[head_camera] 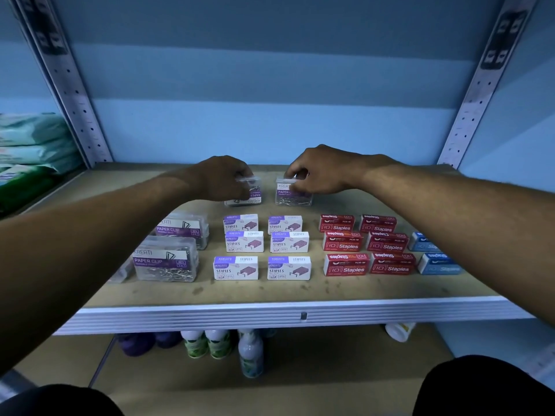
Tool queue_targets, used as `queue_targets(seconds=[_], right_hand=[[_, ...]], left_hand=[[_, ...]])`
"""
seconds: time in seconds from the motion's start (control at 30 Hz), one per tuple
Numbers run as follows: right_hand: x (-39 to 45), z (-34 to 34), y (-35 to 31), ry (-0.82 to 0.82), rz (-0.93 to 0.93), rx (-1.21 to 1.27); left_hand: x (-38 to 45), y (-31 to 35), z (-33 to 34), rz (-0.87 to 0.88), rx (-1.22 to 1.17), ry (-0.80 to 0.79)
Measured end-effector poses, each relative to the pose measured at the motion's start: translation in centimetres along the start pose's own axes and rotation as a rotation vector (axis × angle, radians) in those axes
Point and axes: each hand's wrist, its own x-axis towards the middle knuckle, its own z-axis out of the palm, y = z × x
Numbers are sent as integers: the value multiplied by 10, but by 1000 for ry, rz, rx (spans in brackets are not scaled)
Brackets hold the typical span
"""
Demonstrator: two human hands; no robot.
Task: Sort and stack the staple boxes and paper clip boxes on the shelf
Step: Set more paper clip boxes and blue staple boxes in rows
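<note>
While your left hand (223, 178) and right hand (318, 172) each pinch a clear paper clip box (292, 195), apparently by the lids, lift them level.

Paper clip boxes (166, 259) left of staple boxes (264, 247); all on shelf (270, 295).

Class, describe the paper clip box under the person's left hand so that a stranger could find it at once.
Start at the tan wooden shelf and go to its back row, behind the white-and-purple staple boxes. Two clear plastic paper clip boxes stand there; take the one gripped by the left hand. This box has its purple label upside down, unlike its upright neighbour under the right hand.
</note>
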Motion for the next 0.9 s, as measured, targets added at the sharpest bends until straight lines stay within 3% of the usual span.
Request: queue_targets(seconds=[0.43, 0.7, 0.9], right_hand=[[4, 0, 0, -69, -1, -39], [6, 3, -3, -61, 32, -47], [6, 2, -3, -68, 45, -38]], left_hand=[[3, -5, 7, 19, -2, 84], [-4, 5, -8, 20, -268, 230], [-8, 5, -14, 12, -332, 208]])
